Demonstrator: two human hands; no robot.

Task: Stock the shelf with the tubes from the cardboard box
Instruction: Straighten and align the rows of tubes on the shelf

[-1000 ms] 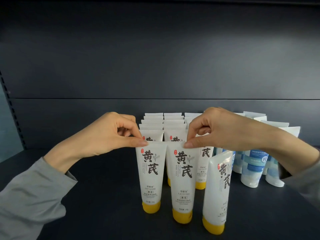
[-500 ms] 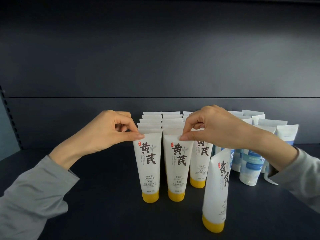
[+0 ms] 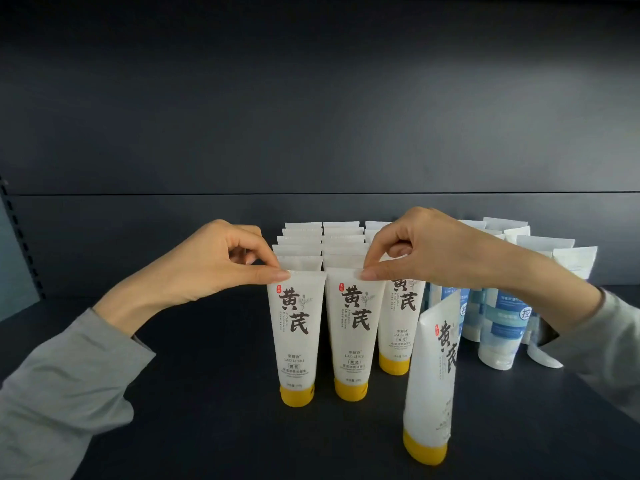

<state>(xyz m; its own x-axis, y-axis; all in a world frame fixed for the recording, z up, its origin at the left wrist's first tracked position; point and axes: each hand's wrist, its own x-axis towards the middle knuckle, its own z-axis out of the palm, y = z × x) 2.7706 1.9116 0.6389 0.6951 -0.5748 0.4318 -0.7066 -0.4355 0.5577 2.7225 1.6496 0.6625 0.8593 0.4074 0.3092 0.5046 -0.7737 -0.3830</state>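
Pinching the stiff top crimps, left hand point(image 3: 207, 268) and right hand point(image 3: 433, 251) held two white plastic yellow-capped tubes point(image 3: 296, 336) cap-down on the dark shelf point(image 3: 207, 382), six o'clock of their rows point(image 3: 322, 237); probably light, soft-walled, tippy.

L hand point(image 3: 207, 268) grip atop left front tube point(image 3: 294, 337), R hand point(image 3: 433, 251) atop next tube point(image 3: 354, 336), both upright.

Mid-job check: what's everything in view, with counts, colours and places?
left front tube: one, white, yellow cap, left row.
middle front tube: one, same, middle row.
stocked tubes: count unclear, same, three rows behind.
lone tube: one, same, nearest camera, right of centre.
blue tubes: several, white and blue, far right.
shelf: one, dark, beneath everything.
sleeves: two, grey, lower corners.
left hand: pinches left front tube's top.
right hand: pinches middle front tube's top.
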